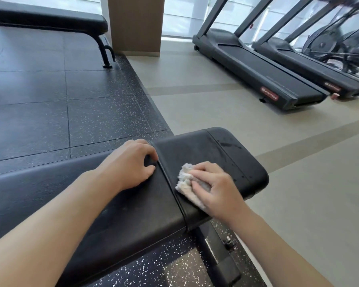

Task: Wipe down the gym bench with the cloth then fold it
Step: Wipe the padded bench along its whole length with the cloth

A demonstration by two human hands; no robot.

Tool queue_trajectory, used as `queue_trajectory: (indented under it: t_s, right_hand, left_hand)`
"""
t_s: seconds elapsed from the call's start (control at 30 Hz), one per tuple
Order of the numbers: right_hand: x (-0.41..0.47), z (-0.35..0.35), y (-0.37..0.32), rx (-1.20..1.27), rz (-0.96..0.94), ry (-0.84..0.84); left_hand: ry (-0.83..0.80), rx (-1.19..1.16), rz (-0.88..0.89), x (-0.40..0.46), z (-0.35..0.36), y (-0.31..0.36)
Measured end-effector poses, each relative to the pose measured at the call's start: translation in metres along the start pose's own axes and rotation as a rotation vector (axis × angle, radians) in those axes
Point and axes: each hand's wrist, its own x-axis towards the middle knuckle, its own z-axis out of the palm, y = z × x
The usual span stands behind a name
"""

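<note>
Legible writing: red "STAR TRAC" badge on rear end of nearer treadmill (259, 73); badge on second treadmill (319, 69) too blurred to read. Count: 2 treadmills, 2 benches, 1 cloth. Gym bench (207, 154), black pad: right hand (218, 189) presses bunched white cloth (187, 183) onto the end pad beside the seam, fingers curled on it. Left hand (131, 164) grips the far edge, fingers bent over it. Second bench (50, 17) top left.
</note>
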Motion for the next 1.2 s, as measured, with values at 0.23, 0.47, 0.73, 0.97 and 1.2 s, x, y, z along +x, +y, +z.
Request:
queue_trajectory:
  t_s: [0.23,0.47,0.73,0.97,1.2]
  right_hand:
    - [0.109,0.004,0.043,-0.155,0.268,0.148]
    - [0.094,0.046,-0.017,-0.065,0.105,0.051]
    - [-0.025,0.002,-0.003,0.009,-0.016,0.052]
    - [0.072,-0.015,0.055,-0.143,0.207,0.126]
    - [0.121,0.005,0.051,-0.159,0.283,0.155]
  left_hand:
    - [-0.016,0.007,0.012,-0.001,0.0,0.003]
    - [0.092,0.023,-0.109,-0.001,-0.01,-0.001]
    - [0.027,-0.028,0.047,-0.004,0.001,0.013]
    - [-0.028,0.01,0.108,-0.004,0.011,0.019]
    - [-0.059,0.028,0.103,0.005,0.019,0.036]
